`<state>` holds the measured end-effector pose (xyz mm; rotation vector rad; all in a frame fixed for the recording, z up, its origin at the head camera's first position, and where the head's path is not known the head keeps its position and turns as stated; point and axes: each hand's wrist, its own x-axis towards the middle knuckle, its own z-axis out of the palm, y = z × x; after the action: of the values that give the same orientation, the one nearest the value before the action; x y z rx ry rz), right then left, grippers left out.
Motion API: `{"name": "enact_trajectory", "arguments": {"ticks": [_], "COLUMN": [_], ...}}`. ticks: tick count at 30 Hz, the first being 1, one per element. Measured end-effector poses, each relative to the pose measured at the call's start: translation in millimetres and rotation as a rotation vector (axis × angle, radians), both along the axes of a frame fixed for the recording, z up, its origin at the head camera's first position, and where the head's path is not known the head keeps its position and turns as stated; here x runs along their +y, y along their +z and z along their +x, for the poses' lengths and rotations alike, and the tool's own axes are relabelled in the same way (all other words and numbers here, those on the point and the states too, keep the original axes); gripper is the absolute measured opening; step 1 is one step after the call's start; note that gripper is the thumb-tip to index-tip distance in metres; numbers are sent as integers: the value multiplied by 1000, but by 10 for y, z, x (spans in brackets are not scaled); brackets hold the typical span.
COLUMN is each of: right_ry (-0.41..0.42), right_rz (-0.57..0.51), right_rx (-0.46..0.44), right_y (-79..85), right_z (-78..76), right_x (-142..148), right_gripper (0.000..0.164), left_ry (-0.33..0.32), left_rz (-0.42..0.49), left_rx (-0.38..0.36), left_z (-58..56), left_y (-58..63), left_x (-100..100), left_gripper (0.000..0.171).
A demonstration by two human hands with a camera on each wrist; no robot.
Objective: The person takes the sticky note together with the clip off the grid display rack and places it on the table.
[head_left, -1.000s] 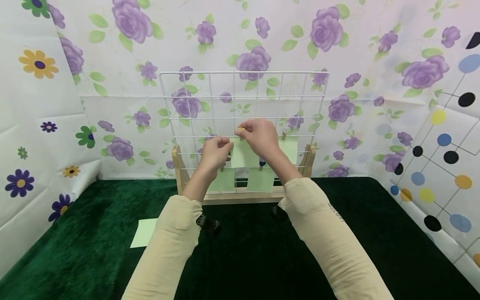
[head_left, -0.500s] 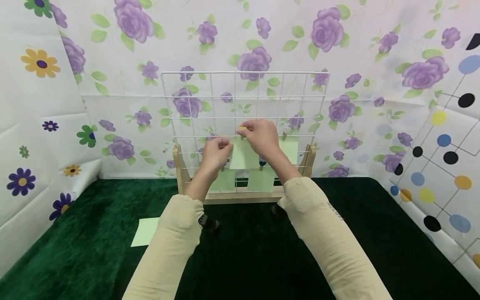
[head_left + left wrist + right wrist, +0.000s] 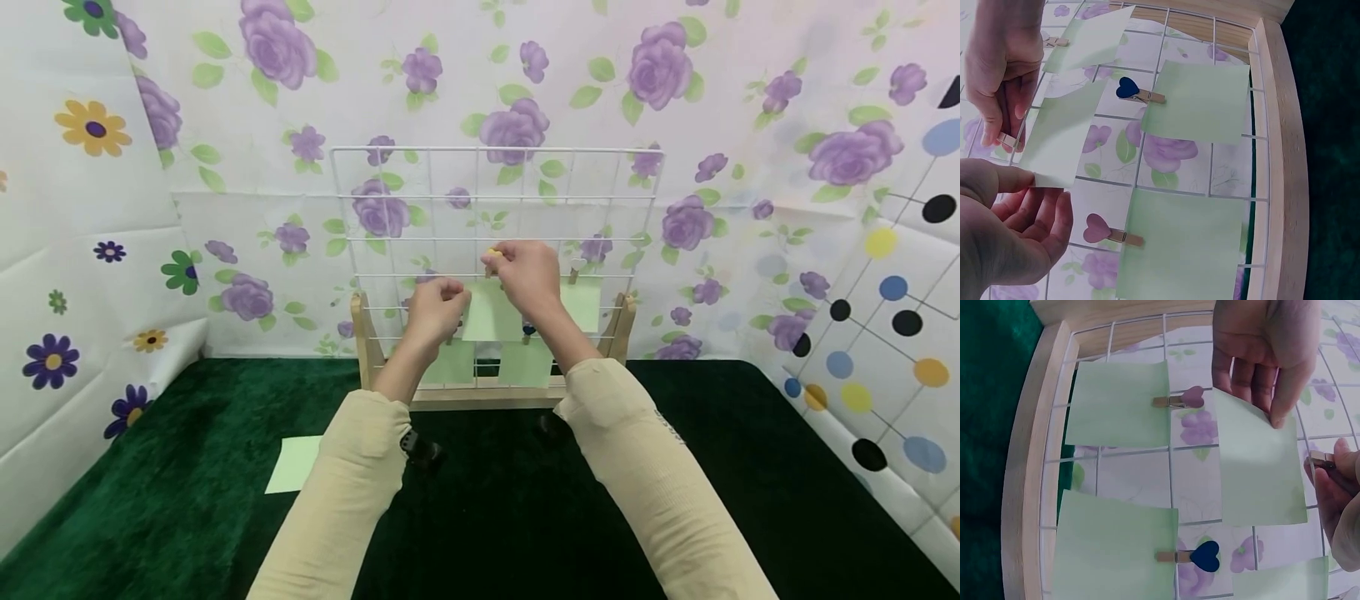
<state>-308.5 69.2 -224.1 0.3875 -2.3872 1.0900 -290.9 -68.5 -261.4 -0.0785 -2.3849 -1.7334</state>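
A pale green paper sheet [image 3: 491, 312] hangs in front of a white wire grid [image 3: 405, 240]. My left hand [image 3: 435, 312] pinches the sheet's left corner between thumb and fingers. At the sheet's upper edge, my right hand [image 3: 531, 273] pinches a small wooden clothespin [image 3: 1319, 457] with a yellow ornament. The clothespin is at a grid wire, close to the sheet; I cannot tell whether it bites the paper. Two lower sheets hang from clothespins, one with a pink heart [image 3: 1096, 228], one with a dark blue heart [image 3: 1127, 88]. Another sheet [image 3: 581, 302] hangs at right, partly hidden.
The grid stands in a wooden base [image 3: 487, 397] with side posts on a dark green cloth [image 3: 480, 517]. A loose green sheet [image 3: 292, 465] lies on the cloth, left of my left sleeve. Flowered sheeting [image 3: 450, 83] covers the wall behind.
The head view has shifted slightly, so the grid appears a little further right and lower. Both hands keep their holds on the sheet and the clothespin, nearly still against the grid.
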Motion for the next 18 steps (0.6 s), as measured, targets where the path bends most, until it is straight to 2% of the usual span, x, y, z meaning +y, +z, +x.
{"name": "enact_trajectory", "arguments": {"ticks": [3,7,10,14,18], "right_ry": [17,90,141,186,208], "right_rz": [-76,-251,-355,-388,-371], "right_rx": [-1,-5,25,68,54], "right_y": [-32,-103,-138,-118,-90], "right_z": [-1,15,39,94,169], "right_x": [1,20,36,44,44], "right_gripper": [20,23,23,22,28], "left_ry": [4,25,27,31,24], "left_rz": [-13,-43,-53,-36,6], "left_rx": [25,78,120,172,200], "left_z": [9,38,71,97,112], "left_y": [-10,-22,-14,-6,-33], "left_x": [-1,13,32,33,-22], "left_gripper": [24,23,23,22,22]}}
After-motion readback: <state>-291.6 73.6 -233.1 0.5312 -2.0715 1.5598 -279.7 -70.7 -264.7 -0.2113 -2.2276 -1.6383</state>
